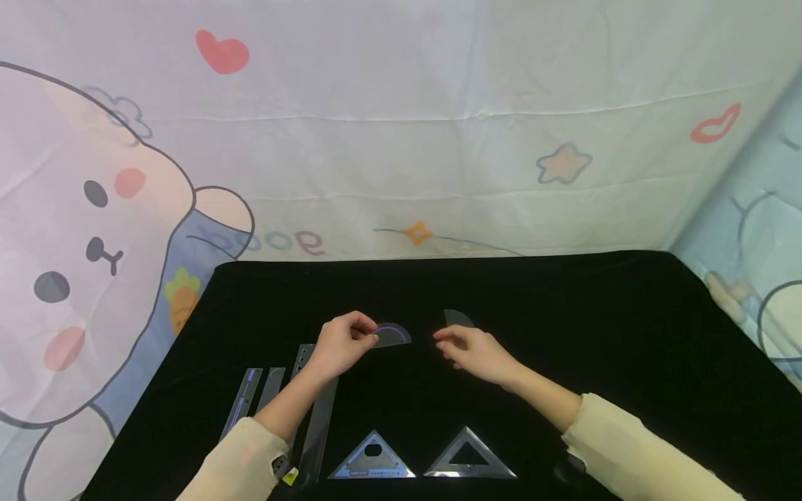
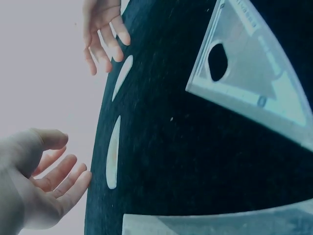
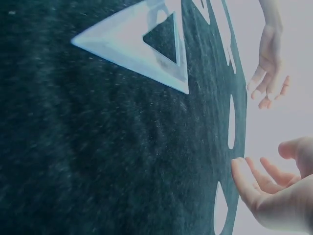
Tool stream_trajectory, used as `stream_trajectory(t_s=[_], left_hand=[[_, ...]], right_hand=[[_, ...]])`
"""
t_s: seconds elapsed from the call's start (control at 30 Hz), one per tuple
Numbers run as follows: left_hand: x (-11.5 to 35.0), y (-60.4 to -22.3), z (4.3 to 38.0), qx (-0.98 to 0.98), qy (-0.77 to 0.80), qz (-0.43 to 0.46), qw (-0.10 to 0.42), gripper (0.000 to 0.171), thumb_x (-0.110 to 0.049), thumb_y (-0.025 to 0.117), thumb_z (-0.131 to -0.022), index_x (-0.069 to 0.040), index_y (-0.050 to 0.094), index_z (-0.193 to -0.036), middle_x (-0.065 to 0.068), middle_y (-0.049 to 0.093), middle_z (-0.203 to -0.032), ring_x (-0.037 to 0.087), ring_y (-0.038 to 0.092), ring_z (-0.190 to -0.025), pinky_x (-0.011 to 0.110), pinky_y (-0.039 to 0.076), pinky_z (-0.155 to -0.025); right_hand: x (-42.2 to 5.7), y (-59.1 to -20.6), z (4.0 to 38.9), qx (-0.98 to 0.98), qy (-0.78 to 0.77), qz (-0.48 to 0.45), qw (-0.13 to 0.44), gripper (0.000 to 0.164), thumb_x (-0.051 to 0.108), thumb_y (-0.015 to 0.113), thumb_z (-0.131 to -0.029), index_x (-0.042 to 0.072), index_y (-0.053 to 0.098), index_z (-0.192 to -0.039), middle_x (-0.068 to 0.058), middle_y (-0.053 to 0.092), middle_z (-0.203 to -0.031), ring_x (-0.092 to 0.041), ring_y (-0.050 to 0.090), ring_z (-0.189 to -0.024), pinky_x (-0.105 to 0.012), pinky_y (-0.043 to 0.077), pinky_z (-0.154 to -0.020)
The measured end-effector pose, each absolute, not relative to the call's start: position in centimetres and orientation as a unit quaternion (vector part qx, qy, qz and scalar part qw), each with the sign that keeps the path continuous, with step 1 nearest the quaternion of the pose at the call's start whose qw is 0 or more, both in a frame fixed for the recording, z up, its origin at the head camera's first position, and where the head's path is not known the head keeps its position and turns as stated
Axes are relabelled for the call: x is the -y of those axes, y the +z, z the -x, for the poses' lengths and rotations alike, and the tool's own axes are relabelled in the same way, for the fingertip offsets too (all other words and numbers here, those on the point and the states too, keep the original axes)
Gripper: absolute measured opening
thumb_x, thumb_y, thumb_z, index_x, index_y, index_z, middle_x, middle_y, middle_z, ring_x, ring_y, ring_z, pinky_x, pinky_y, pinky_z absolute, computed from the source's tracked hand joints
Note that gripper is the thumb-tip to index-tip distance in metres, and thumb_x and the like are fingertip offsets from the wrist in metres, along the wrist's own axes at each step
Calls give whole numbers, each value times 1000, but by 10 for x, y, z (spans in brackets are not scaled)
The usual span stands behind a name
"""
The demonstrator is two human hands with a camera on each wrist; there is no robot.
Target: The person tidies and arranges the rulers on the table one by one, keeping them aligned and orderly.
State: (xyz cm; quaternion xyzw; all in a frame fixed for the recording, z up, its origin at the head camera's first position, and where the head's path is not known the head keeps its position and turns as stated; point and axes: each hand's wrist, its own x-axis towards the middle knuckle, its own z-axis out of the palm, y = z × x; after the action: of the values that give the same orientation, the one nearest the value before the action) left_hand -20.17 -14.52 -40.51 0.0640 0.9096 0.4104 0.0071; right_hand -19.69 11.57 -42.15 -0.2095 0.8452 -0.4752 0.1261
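Note:
A clear protractor with a purple arc (image 1: 392,335) lies flat on the black cloth beside my left hand (image 1: 343,346). The left wrist view shows that hand (image 2: 36,183) above the cloth, its fingers loosely bent and apart from the protractor (image 2: 113,156). Partly behind my right hand (image 1: 479,355) is a second, greyish protractor (image 1: 459,319). In the right wrist view the right hand (image 3: 274,191) hovers with relaxed fingers and a spread thumb, and that protractor (image 3: 221,213) lies on the cloth near it. Neither hand holds anything.
Nearer the front lie a blue-printed set square (image 1: 370,471) and a plain clear set square (image 1: 441,465). Several straight rulers lie at the left, including a purple-marked one (image 1: 241,403) and a wide one (image 1: 321,417), partly under the left forearm. A printed curtain (image 1: 401,160) hangs behind.

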Motion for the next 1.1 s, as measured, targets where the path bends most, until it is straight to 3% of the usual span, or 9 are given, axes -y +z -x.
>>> stream_trajectory(t_s=[0.23, 0.53, 1.1], left_hand=[[156, -411, 212, -906, 422, -26, 15, 21, -13, 66, -83, -6, 63, -103, 6, 64, -99, 18, 62, -83, 30, 54, -68], [163, -416, 220, -893, 445, 33, 61, 29, -17, 64, -84, -7, 61, -112, 7, 63, -104, 21, 60, -90, 30, 54, -72], [161, -423, 230, -850, 509, 70, 117, 31, -14, 63, -86, -5, 58, -115, 11, 63, -105, 19, 64, -88, 30, 56, -74]], right_hand=[[-108, -427, 209, -833, -502, 178, 151, 39, 24, 48, -95, 5, 48, -130, -16, 58, -120, -26, 60, -103, -32, 54, -80], [-95, -429, 224, -807, -540, 141, 190, 43, 23, 47, -96, 3, 44, -134, -19, 51, -129, -30, 56, -112, -35, 52, -87], [-73, -433, 239, -788, -573, 93, 206, 43, 20, 47, -96, 2, 42, -134, -20, 48, -133, -31, 55, -113, -35, 52, -87]])
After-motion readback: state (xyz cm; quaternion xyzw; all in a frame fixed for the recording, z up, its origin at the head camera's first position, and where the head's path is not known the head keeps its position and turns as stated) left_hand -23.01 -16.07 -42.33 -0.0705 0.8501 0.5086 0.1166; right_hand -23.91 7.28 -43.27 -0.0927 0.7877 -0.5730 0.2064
